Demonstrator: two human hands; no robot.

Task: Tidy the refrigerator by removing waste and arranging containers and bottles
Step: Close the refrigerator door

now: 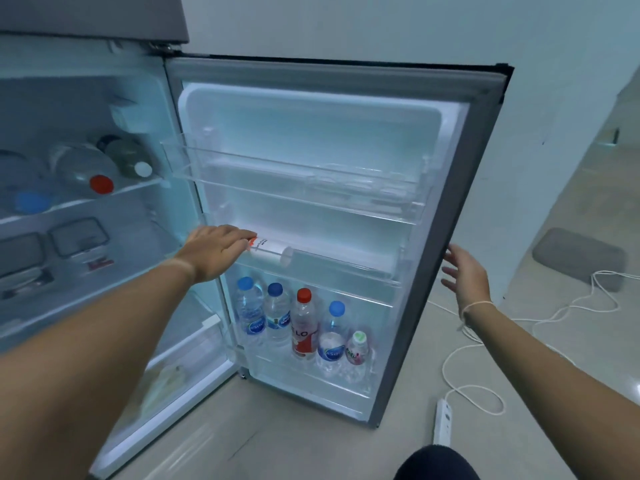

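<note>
The refrigerator door (460, 237) stands wide open. A white tube-shaped container (273, 252) lies on its side in the middle door shelf (346, 271). My left hand (216, 249) rests on its left end, fingers curled over it. My right hand (465, 271) hovers open by the door's outer edge, holding nothing. Several water bottles (277, 313) and a red-capped bottle (304, 323) stand upright in the bottom door shelf. Inside the fridge, bottles (86, 171) lie on the upper shelf, with lidded containers (78, 239) below.
The top door shelf (311, 188) holds nothing. A white power strip (443, 422) and looping white cable (485, 344) lie on the floor to the right of the door. A grey mat (578, 258) sits by the wall.
</note>
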